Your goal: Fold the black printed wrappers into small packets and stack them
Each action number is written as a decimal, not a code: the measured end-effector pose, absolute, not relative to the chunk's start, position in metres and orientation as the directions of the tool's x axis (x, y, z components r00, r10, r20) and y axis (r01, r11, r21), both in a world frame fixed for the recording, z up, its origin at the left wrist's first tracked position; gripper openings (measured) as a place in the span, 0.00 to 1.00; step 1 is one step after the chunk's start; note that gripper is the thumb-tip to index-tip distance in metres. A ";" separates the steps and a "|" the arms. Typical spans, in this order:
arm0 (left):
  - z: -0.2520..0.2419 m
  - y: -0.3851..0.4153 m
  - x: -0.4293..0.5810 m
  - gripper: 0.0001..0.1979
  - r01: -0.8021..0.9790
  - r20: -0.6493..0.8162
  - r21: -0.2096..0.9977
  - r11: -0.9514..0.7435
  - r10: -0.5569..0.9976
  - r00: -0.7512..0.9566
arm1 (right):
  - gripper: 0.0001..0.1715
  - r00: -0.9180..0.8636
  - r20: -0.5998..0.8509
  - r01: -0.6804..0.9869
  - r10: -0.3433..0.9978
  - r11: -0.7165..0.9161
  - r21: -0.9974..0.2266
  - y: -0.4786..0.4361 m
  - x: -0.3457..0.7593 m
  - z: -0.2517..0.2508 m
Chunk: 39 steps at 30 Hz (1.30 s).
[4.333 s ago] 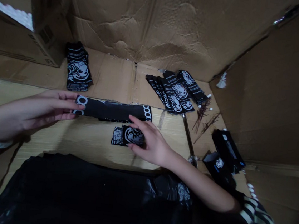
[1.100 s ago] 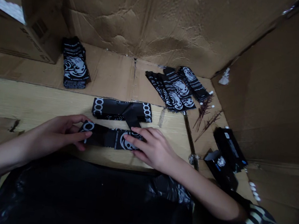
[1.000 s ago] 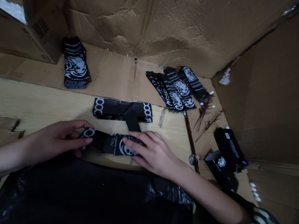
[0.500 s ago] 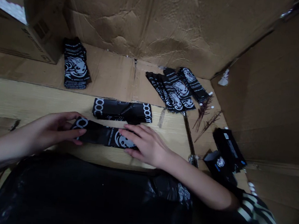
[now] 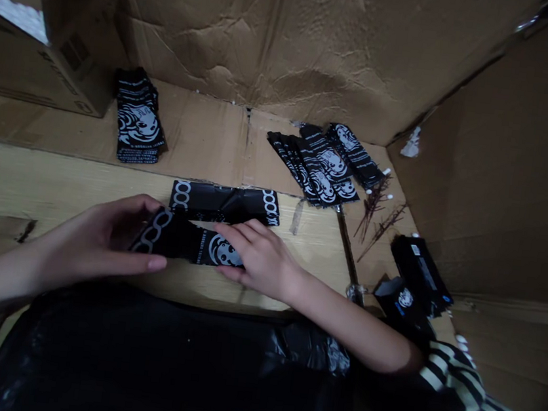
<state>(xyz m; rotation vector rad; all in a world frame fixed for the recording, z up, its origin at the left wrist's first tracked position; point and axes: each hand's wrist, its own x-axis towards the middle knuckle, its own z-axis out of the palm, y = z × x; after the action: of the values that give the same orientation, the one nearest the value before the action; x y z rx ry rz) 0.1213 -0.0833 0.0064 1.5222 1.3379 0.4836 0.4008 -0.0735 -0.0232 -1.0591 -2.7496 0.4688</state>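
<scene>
At mid-counter (image 5: 53, 190), black printed foil strip (image 5: 183, 243) lies with its long axis running 9 to 3 o'clock, left hand (image 5: 102, 235) open and straddling the 9 o'clock end, right hand (image 5: 261, 257) flat on the 3 o'clock end.

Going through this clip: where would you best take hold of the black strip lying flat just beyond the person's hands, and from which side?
Probably at the right end of the glossy black printed strip, with a pinch grip from above. It lies flat on the pale cardboard, and that ring-printed end sits free, while its near edge is crowded by the second black strip.
</scene>
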 end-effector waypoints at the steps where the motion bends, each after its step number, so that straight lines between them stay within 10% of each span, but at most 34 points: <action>1: 0.008 -0.084 0.124 0.23 0.494 -0.288 0.864 0.098 0.900 0.326 | 0.37 -0.736 0.043 0.623 0.675 0.701 -0.347 -0.074 0.400 -0.024; 16: -0.010 -0.050 0.147 0.25 0.520 -0.086 0.784 -0.341 0.769 0.633 | 0.29 -0.701 0.165 0.578 0.693 0.689 -0.439 -0.080 0.434 -0.033; 25: -0.005 -0.052 0.193 0.34 0.777 -0.228 0.182 -0.603 0.743 0.630 | 0.41 -0.629 0.150 0.575 0.763 0.587 -0.571 -0.083 0.427 -0.029; 30: -0.004 -0.058 0.204 0.37 0.787 -0.228 0.038 -0.616 0.761 0.607 | 0.42 -0.638 0.311 0.515 0.705 0.690 -0.508 -0.085 0.440 -0.033; 35: 0.002 -0.056 0.190 0.45 0.794 -0.207 0.191 -0.578 0.767 0.608 | 0.24 -0.701 0.343 0.521 0.626 0.777 -0.353 -0.082 0.443 -0.037; 39: 0.003 -0.052 0.157 0.33 0.766 -0.171 0.415 -0.492 0.784 0.597 | 0.25 -0.710 0.320 0.534 0.627 0.776 -0.336 -0.081 0.443 -0.038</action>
<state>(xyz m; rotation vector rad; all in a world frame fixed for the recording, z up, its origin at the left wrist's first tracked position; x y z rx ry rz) 0.1568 -0.0518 0.0035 2.3757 1.2346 0.0555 0.4431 -0.0815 -0.0383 -0.8775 -2.5501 0.3052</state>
